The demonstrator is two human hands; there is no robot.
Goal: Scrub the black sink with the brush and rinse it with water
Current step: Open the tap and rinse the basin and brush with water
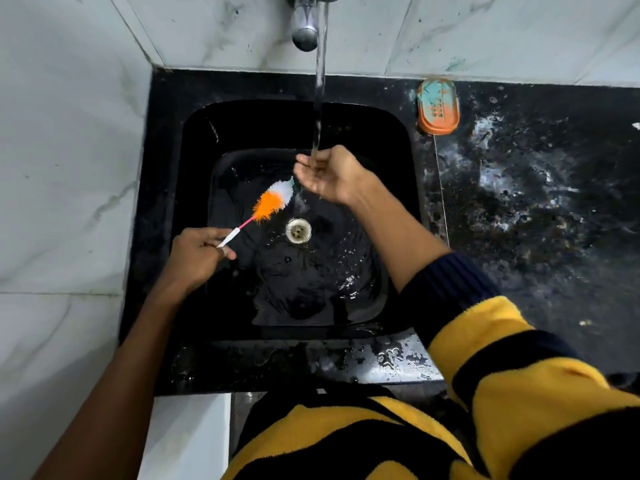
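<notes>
Yellow-and-navy sleeve (485,341) fills the 5 o'clock corner, nearest of all. Beyond it the black counter (536,202) surrounds the sink (242,126), whose wet floor glistens around the drain (298,230) at centre. Water (320,81) falls from the tap (304,26) at 12 o'clock into the right hand (327,174), cupped palm-up with loosely bent fingers, grasping nothing. At 9 o'clock the left hand (197,254) pinches the brush (266,204) by its handle, bristles over the basin. An orange soap dish (438,107) sits at 2 o'clock.
</notes>
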